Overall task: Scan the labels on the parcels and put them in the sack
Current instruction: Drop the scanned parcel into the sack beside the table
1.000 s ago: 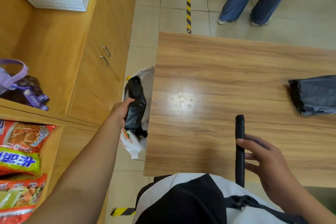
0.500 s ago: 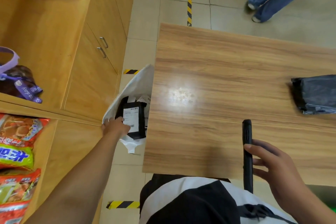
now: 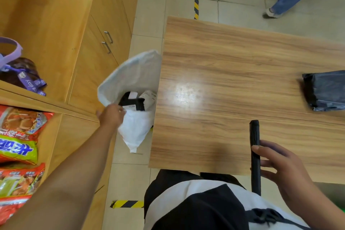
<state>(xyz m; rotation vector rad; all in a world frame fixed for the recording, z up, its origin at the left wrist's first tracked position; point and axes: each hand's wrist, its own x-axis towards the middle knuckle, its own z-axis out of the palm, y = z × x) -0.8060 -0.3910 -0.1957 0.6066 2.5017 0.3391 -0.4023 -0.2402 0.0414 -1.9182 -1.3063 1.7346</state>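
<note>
Left hand (image 3: 112, 115) pinches the sack (image 3: 134, 80) rim, grip closed on it; parcels (image 3: 133, 101) inside, half hidden; right hand (image 3: 280, 170) holds the scanner (image 3: 254, 147) over the tabletop (image 3: 224, 65); another parcel (image 3: 325, 90) cut off at right.

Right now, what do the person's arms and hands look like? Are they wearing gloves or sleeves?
No gloves and no sleeves show. The left hand and its forearm are bare right down to the bottom of the picture, and the right hand and wrist are bare too. No rings, watch or bracelets show. Lower down, the person's top is black and white.
</note>
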